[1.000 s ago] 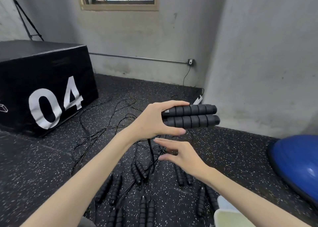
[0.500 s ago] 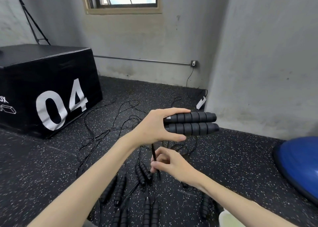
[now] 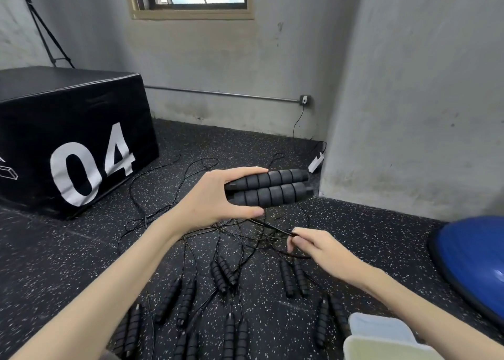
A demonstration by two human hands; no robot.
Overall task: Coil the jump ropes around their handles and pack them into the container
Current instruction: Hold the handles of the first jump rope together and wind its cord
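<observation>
Head view: left hand (image 3: 215,201) grips two handles (image 3: 268,186) side by side, mid-air; right hand (image 3: 317,246) fingers pinch the rope (image 3: 268,226) just below. Container (image 3: 381,340) bottom right on floor.

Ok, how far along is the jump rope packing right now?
Nothing looks finished: no coiled rope shows, and what the pale plastic container holds can't be seen. In hand: the left hand holds two black ribbed foam handles side by side, while the right hand pinches their thin black cord, not yet wrapped. Left: at least seven more handle pairs lie on the speckled floor with loose cords.
</observation>
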